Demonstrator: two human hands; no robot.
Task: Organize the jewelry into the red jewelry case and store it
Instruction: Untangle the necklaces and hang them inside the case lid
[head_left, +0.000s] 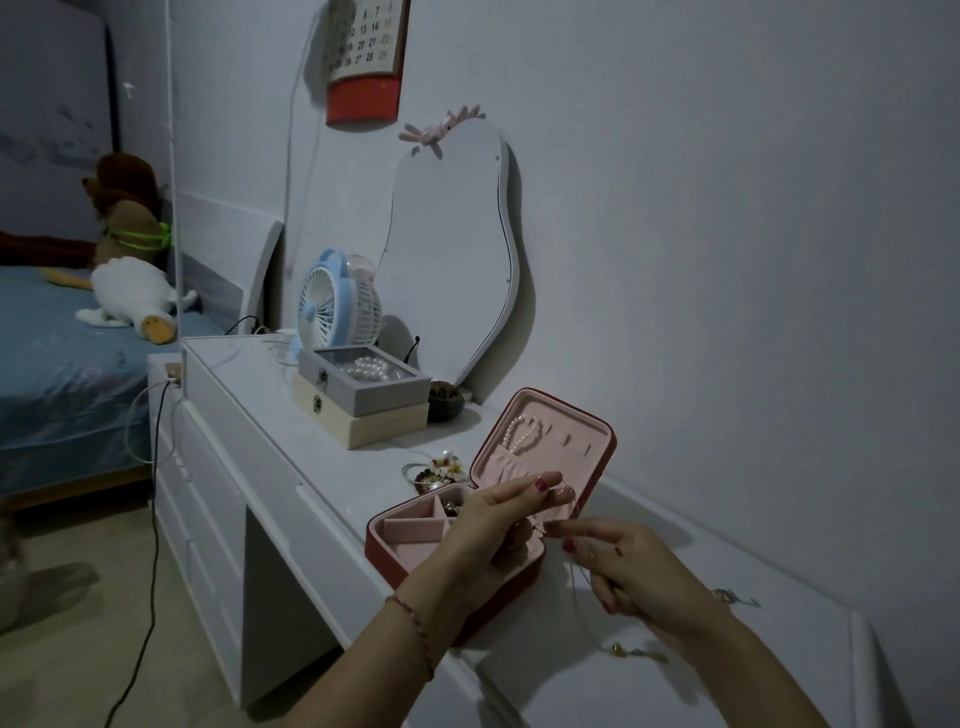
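Observation:
The red jewelry case (387, 551) lies open on the white dresser (322, 467), pink inside, its lid (550, 441) upright with a pearl bracelet (524, 434) hung in it. Above the case, my left hand (493, 525) pinches one end of a thin chain necklace (574, 566). My right hand (618, 564) pinches the same chain just to the right, and the chain hangs down to a small gold pendant (617, 648). A heap of beaded jewelry (439, 470) lies behind the case. A silver piece (727, 596) lies to the right on the dresser.
Two stacked boxes (363, 405), the upper grey one holding pearls, stand at the back with a small dark bowl (444, 400), a blue desk fan (332, 304) and a wavy mirror (452, 249) against the wall. A bed with plush toys (130, 296) is on the left.

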